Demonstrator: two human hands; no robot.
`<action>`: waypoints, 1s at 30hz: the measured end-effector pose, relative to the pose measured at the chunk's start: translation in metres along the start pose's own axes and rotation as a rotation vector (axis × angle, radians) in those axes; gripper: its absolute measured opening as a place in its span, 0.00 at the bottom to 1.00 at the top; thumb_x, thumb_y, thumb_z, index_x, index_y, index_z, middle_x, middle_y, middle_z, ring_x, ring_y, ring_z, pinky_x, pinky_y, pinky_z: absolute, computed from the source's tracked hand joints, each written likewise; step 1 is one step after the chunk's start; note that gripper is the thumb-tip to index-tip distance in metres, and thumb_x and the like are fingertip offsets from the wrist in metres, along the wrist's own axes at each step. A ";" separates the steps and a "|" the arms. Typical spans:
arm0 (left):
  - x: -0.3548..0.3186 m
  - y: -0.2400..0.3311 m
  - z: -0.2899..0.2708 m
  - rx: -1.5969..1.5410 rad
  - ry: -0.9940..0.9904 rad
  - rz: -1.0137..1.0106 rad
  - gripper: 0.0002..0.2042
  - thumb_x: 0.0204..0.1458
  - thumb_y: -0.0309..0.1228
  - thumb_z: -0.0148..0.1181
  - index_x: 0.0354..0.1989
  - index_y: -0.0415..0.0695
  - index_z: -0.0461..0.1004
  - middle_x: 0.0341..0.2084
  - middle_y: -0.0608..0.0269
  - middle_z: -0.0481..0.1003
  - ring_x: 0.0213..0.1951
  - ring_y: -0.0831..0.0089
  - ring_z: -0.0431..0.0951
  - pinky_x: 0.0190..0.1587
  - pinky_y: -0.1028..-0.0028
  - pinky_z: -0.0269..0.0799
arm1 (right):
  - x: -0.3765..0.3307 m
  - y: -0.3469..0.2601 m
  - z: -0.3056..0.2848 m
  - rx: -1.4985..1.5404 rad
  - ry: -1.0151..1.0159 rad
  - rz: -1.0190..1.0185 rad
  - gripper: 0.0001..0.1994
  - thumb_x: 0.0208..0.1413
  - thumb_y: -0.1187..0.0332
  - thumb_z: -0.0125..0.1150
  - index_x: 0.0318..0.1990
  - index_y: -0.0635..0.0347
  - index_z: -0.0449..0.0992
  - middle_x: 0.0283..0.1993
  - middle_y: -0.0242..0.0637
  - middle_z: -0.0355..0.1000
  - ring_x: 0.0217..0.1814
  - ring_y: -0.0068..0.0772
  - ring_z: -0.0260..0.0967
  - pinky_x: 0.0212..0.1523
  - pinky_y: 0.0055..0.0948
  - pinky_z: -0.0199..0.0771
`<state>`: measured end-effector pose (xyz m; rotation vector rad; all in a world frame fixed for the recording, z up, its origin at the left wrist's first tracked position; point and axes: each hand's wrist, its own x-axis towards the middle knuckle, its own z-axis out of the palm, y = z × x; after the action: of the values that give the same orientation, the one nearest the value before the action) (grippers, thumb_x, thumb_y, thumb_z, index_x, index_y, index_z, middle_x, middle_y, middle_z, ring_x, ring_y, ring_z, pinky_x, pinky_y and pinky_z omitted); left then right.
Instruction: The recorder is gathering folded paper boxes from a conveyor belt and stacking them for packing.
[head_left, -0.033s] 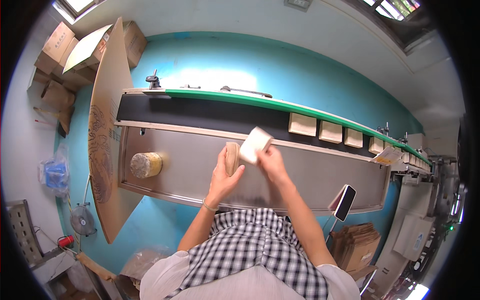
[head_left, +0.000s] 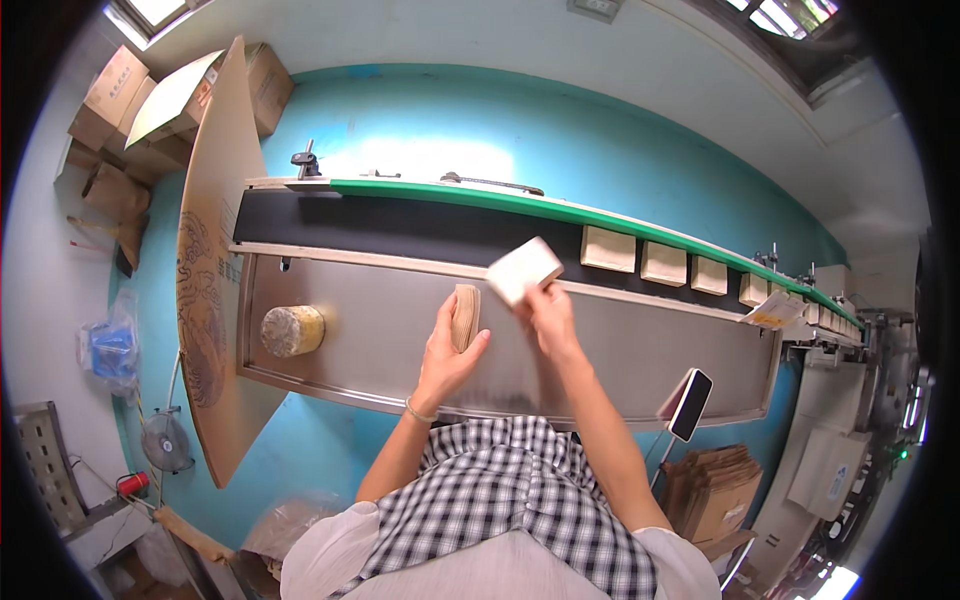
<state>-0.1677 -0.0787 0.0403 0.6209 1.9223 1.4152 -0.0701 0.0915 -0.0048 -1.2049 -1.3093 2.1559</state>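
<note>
My left hand (head_left: 445,358) grips a thick brown layered stack (head_left: 465,318), held upright so that its thin edges show. In my right hand (head_left: 550,320), a square cream-coloured block (head_left: 524,268) is pinched by its near corner. This block is tilted and blurred, above the near rail of the black conveyor belt (head_left: 400,225). Both hands are over the metal tray (head_left: 620,350) in front of the belt, apart from each other. Several similar cream blocks (head_left: 608,249) lie in a row along the belt to the right.
On the tray's left stands a short yellowish cylinder (head_left: 292,331). A large cardboard sheet (head_left: 212,300) rises at the left end. Along the belt's far side runs a green rail (head_left: 440,190). A phone (head_left: 690,407) on a stand is at the near right, by folded cardboard (head_left: 712,490).
My right hand has moved slightly right and the cream block has turned, now farther from the brown stack. The blocks on the belt have shifted slightly right. My left hand is nearly still.
</note>
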 end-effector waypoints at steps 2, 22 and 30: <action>0.002 -0.005 0.004 0.044 -0.016 0.034 0.38 0.51 0.37 0.69 0.69 0.39 0.58 0.61 0.40 0.68 0.65 0.51 0.67 0.65 0.61 0.64 | 0.004 -0.003 -0.001 0.143 0.182 -0.010 0.18 0.66 0.53 0.58 0.46 0.61 0.71 0.40 0.38 0.77 0.37 0.24 0.76 0.35 0.22 0.77; -0.017 -0.052 -0.012 0.964 -0.023 0.516 0.36 0.52 0.53 0.61 0.68 0.48 0.64 0.71 0.41 0.52 0.72 0.50 0.51 0.61 0.57 0.51 | -0.084 0.068 0.014 -0.975 0.139 -0.885 0.07 0.53 0.73 0.62 0.39 0.59 0.75 0.36 0.40 0.71 0.38 0.42 0.72 0.39 0.36 0.75; -0.019 -0.064 -0.004 1.057 0.006 0.566 0.36 0.54 0.53 0.58 0.68 0.48 0.63 0.73 0.40 0.48 0.73 0.52 0.48 0.60 0.59 0.50 | -0.091 0.081 0.023 -1.053 0.294 -0.897 0.07 0.53 0.72 0.60 0.40 0.59 0.74 0.38 0.39 0.71 0.41 0.44 0.71 0.43 0.38 0.74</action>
<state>-0.1574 -0.1134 -0.0157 1.7347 2.5427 0.5314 -0.0253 -0.0221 -0.0242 -0.8450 -2.3087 0.5996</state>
